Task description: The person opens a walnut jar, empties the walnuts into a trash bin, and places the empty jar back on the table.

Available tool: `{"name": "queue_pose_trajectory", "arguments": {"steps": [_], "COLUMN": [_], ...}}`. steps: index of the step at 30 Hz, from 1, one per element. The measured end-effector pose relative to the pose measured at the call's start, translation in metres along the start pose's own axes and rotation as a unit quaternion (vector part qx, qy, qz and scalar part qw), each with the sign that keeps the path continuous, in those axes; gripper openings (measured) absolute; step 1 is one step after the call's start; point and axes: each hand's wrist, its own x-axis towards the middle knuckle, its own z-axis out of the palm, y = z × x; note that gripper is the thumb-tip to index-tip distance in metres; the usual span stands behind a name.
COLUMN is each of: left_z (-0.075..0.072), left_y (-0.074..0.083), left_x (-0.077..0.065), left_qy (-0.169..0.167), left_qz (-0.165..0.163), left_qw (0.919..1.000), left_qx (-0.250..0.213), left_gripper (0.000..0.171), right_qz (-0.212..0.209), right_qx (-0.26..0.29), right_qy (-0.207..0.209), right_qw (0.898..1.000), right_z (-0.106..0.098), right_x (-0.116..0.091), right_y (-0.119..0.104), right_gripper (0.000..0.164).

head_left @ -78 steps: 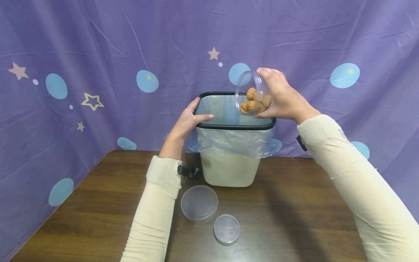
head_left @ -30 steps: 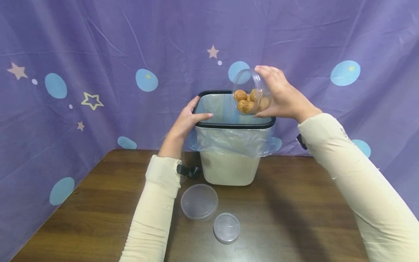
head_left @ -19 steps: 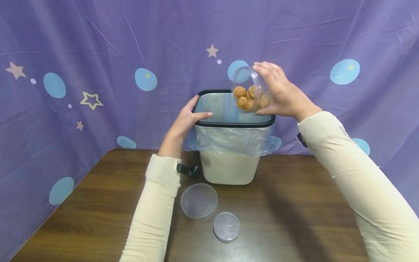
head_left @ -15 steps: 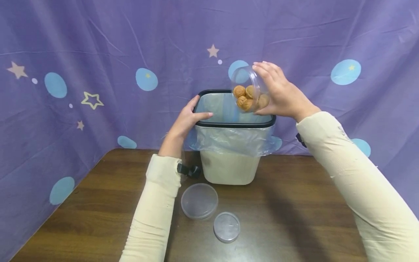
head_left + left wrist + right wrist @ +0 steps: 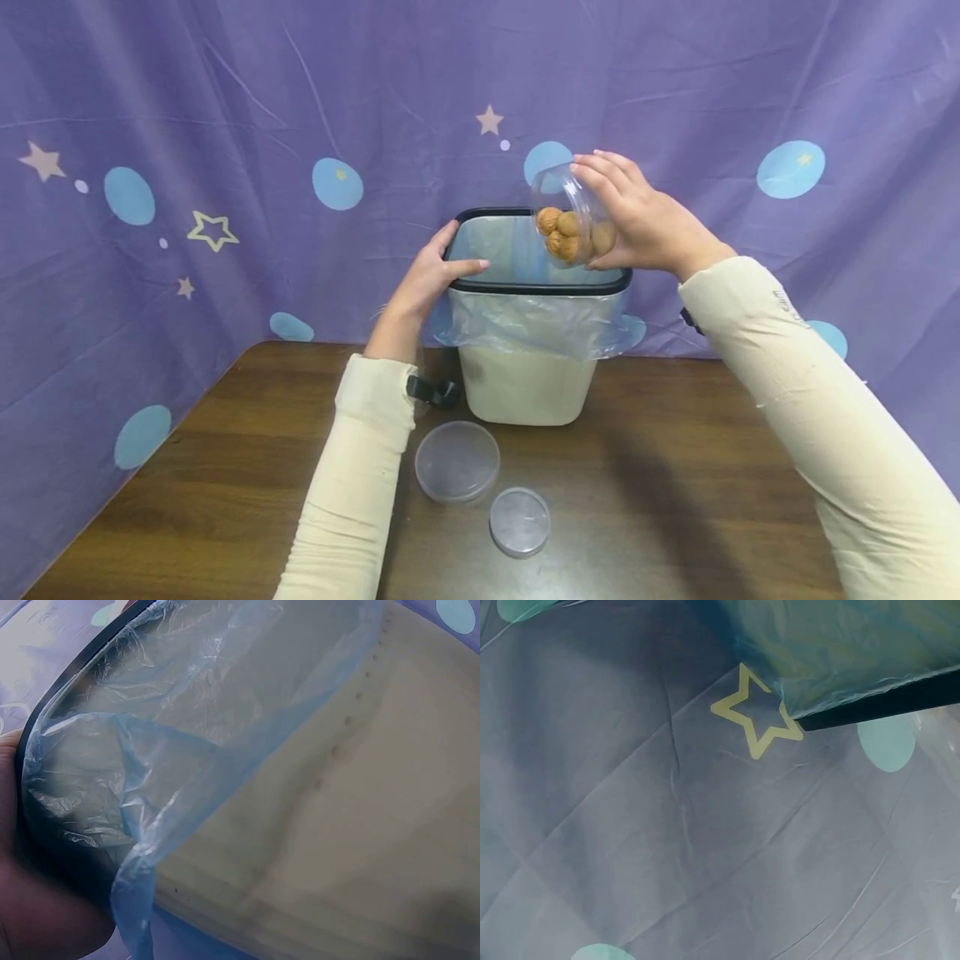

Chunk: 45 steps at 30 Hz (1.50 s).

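In the head view, a cream trash bin (image 5: 525, 383) stands on the table, lined with a blue translucent plastic bag (image 5: 536, 325) folded over its black rim. My left hand (image 5: 426, 279) grips the rim at the left, its thumb over the inner side. My right hand (image 5: 645, 217) holds a clear plastic tub (image 5: 576, 187) on its side above the right part of the bin's opening. Inside the tub lie several brown walnuts (image 5: 558, 243). The left wrist view shows the bag's hanging edge (image 5: 180, 787) close up; the right hand is outside the right wrist view.
Two round clear plastic lids lie on the wooden table (image 5: 187, 500) before the bin: a larger lid (image 5: 457, 461) and a smaller lid (image 5: 520, 522). Behind everything hangs a purple curtain (image 5: 420, 67) with stars and dots.
The right hand has tipped the tub a little further leftward and lowered it slightly in the last half second. The walnuts have shifted inside the tub. The left hand keeps its place on the rim.
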Motion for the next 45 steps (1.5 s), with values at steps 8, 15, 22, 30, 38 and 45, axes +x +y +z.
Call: {"name": "queue_pose_trajectory", "arguments": {"steps": [8,15,22,30,38,45], "left_z": [-0.0002,0.0001,-0.0002,0.0009,0.0002,0.0003], "left_y": [-0.0026,-0.0023,-0.0022,-0.0021,0.0011,-0.0007], "left_x": [0.0010,0.0002,0.0001,0.0011,-0.0005,0.0003], "left_qy": [0.003,0.003,0.002,0.000,0.000,0.001], "left_qz": [0.002,0.002,0.001,0.004,0.001,0.002], "left_qw": [1.0000,1.0000,1.0000,0.9999,1.0000,1.0000], "left_qx": [-0.004,-0.006,-0.005,-0.011,-0.006,-0.007], "left_gripper": [0.089,0.088,0.088,0.088,0.088,0.088], "right_qz": [-0.026,-0.020,-0.027,0.006,0.007,-0.014], "right_qx": [-0.011,-0.015,-0.018,-0.022,0.005,-0.001], "right_qy": [0.006,0.011,0.030,0.050,0.036,0.036], "right_qw": [1.000,1.000,0.999,0.998,0.999,0.999], "right_z": [0.0034,0.0031,0.0017,0.0003,0.0047,0.0067], "right_x": [0.0015,-0.0002,-0.0050,-0.0052,-0.0069,-0.0061], "right_y": [-0.0015,0.0010,0.0050,0.0053,0.0051,0.0053], "right_gripper": [0.111,0.111,0.110,0.110,0.112,0.113]}}
